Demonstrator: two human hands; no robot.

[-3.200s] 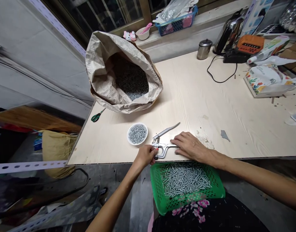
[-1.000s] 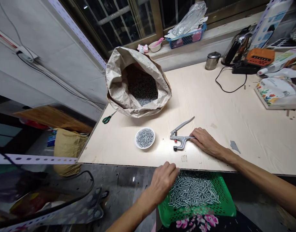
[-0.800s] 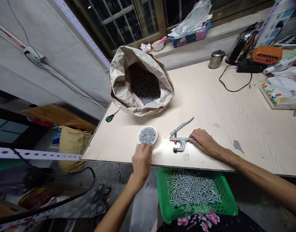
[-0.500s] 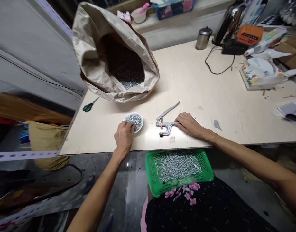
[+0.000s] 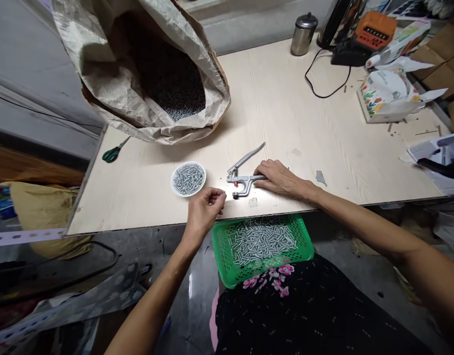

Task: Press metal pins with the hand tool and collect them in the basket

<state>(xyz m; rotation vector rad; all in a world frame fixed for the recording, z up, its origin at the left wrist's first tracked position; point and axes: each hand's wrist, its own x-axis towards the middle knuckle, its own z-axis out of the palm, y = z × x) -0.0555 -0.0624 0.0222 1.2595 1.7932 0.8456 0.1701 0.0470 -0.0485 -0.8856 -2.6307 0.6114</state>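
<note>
My left hand [image 5: 205,209] hovers over the table's front edge with its fingertips pinched on a tiny metal piece, between a small white dish of metal parts [image 5: 188,178] and the metal hand press pliers [image 5: 244,173]. The pliers lie on the table with the upper handle raised. My right hand [image 5: 279,176] rests flat on the lower handle, holding the tool down. A green basket [image 5: 266,244] holding many small silver pieces sits on my lap below the table edge.
A big open woven sack [image 5: 145,69] full of metal parts stands at the back left, green-handled scissors [image 5: 114,151] beside it. At the back right are a steel canister [image 5: 303,27], a kettle with a black cord [image 5: 323,84], and a tissue pack [image 5: 390,96].
My left hand went from the basket to the white dish, took a small piece, and has come back toward the pliers. The right hand stayed on the handle. The camera tilted down.
</note>
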